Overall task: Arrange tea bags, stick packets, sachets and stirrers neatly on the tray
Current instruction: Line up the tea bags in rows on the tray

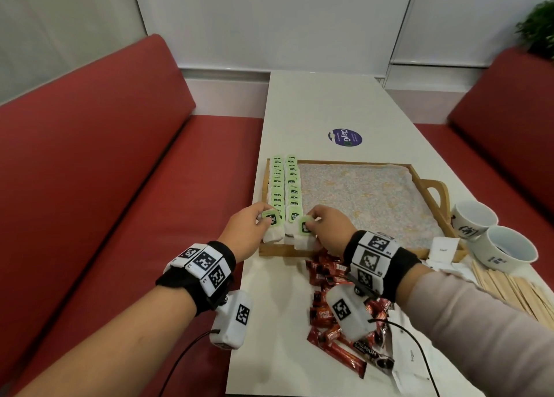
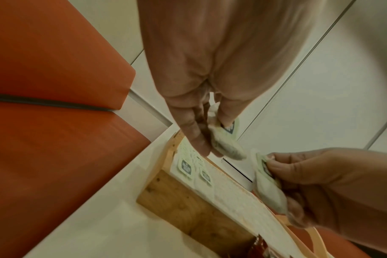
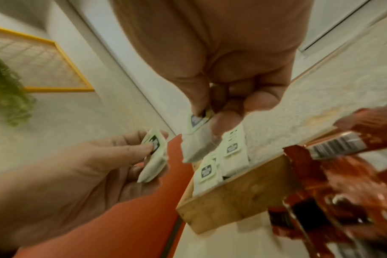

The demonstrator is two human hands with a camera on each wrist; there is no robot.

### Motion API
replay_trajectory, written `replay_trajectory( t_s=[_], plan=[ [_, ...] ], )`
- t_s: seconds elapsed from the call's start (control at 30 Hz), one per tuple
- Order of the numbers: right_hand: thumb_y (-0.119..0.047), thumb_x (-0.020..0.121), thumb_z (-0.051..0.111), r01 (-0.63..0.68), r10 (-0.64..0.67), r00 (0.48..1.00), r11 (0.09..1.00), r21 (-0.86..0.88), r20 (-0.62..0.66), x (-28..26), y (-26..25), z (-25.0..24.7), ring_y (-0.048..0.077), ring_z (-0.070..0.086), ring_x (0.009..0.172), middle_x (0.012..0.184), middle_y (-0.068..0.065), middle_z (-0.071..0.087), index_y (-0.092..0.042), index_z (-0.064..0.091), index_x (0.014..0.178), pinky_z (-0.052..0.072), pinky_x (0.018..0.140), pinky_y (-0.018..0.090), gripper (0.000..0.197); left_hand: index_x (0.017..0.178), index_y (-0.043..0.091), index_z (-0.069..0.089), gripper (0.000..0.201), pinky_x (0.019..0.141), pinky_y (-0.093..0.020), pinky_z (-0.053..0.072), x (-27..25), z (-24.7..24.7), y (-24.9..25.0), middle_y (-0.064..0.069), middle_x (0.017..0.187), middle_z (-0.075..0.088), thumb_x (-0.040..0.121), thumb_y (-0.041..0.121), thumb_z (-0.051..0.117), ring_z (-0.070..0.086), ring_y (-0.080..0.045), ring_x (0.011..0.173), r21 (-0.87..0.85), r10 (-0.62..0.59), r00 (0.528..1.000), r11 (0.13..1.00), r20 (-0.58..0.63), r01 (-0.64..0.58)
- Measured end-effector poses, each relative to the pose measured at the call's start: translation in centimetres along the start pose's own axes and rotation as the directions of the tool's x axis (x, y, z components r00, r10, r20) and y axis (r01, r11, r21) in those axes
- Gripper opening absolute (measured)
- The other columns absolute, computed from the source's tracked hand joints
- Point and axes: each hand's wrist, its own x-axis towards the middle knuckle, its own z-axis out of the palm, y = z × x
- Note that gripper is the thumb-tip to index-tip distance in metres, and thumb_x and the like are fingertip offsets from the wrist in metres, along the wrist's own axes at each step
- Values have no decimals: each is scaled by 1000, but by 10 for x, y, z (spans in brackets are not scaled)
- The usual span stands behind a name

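Both hands are working at the tray's near left corner, each pinching one tea bag. Left hand (image 1: 246,228) is gripping a tea bag (image 1: 272,227) with a green tag, thumb on the tag and fingers curled under the white pouch, which is hanging just over the near end of the left row. Right hand (image 1: 328,227) is likewise pinching a second tea bag (image 1: 304,231) by its green tag, its pouch dangling just beside the near end of the right row. From the right wrist view the two held bags are sitting close together but apart.

Nearest the person, red stick packets (image 1: 335,321) are lying in a loose heap on the white table (image 1: 299,102), partly under the right wrist. To the right of them, wooden stirrers (image 1: 509,288) are lying in a fanned bunch, with white sachets (image 1: 443,249) near the tray's near right corner.

Beyond the heap, the wooden tray (image 1: 431,192) is sitting on the table, lined with a speckled cloth. Two rows of tea bags (image 1: 284,183) are running along its left side, overlapping from far to near. Two white cups (image 1: 491,231) are standing just right of the tray's handle. Farther along the table a round purple sticker (image 1: 344,137) is showing. Red bench seats (image 1: 105,156) are flanking the table.
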Motion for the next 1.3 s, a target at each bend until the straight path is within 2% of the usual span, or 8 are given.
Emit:
replay_trajectory(
  t_s=[0.1, 0.23, 0.47, 0.57, 0.87, 1.03, 1.17, 1.3],
  plan=[
    [-15, 96, 48, -46, 46, 999, 998, 46, 1, 14, 2, -6, 19, 57, 60, 88, 10, 64, -19, 48, 77, 50, 66, 31, 20, 121, 23, 58, 27, 88, -46, 53, 5, 1, 0, -8, 113, 64, 96, 21, 50, 62, -24, 101, -5, 4, 1000, 1000, 3, -4],
    [-16, 97, 49, -73, 73, 997, 997, 1, 33, 30, 1, -7, 15, 52, 56, 84, 7, 60, -17, 49, 78, 39, 50, 24, 19, 116, 24, 60, 23, 87, -48, 53, 16, 1, -2, -4, 109, 66, 96, 20, 51, 63, -23, 99, -3, 7, 1000, 1000, 0, -7],
    [-14, 96, 49, -115, 117, 989, 993, -28, 95, 53, 2, 4, 16, 54, 54, 79, 7, 59, -19, 46, 74, 44, 57, 24, 23, 117, 24, 59, 23, 87, -47, 53, 32, -2, -5, -6, 108, 65, 96, 21, 50, 64, -24, 96, 31, -8, 1000, 999, 7, 8],
    [-14, 94, 52, -127, 135, 982, 990, -61, 133, 59, 2, 8, 20, 55, 66, 73, 3, 55, -18, 47, 75, 46, 64, 29, 20, 116, 23, 60, 22, 88, -45, 53, 35, -1, -5, -4, 108, 66, 96, 21, 51, 63, -23, 98, 30, -9, 1000, 999, -6, 9],
    [-10, 93, 54, -164, 187, 959, 979, -121, 212, 71, 0, 14, 19, 56, 53, 66, 4, 57, -18, 45, 77, 49, 56, 29, 21, 118, 21, 60, 23, 87, -44, 54, 41, -1, -10, -6, 111, 64, 96, 19, 51, 63, -22, 96, 36, -17, 1000, 999, -10, 17],
    [-12, 91, 59, -151, 186, 968, 968, -200, 170, 78, 0, 16, 20, 55, 56, 68, 3, 55, -18, 43, 73, 47, 56, 28, 25, 120, 23, 59, 25, 84, -42, 55, 41, -1, -8, -3, 109, 63, 96, 21, 52, 63, -19, 92, 63, -19, 1000, 998, -4, 19],
    [-17, 90, 60, -94, 151, 975, 946, -312, 164, 77, -4, 14, 25, 58, 77, 84, 7, 59, -17, 42, 69, 52, 74, 35, 28, 117, 24, 59, 23, 78, -39, 56, 40, 0, -3, 2, 94, 60, 95, 18, 54, 62, -18, 79, 66, -4, 1000, 998, -4, 4],
    [-22, 88, 65, -44, 74, 991, 967, -252, 112, 71, -6, 3, 18, 55, 72, 79, -1, 56, -19, 45, 75, 45, 62, 27, 23, 107, 27, 60, 17, 76, -35, 56, 40, 1, 2, 7, 80, 49, 92, 18, 59, 54, -11, 72, 60, 0, 1000, 998, -2, 0]
  ],
)
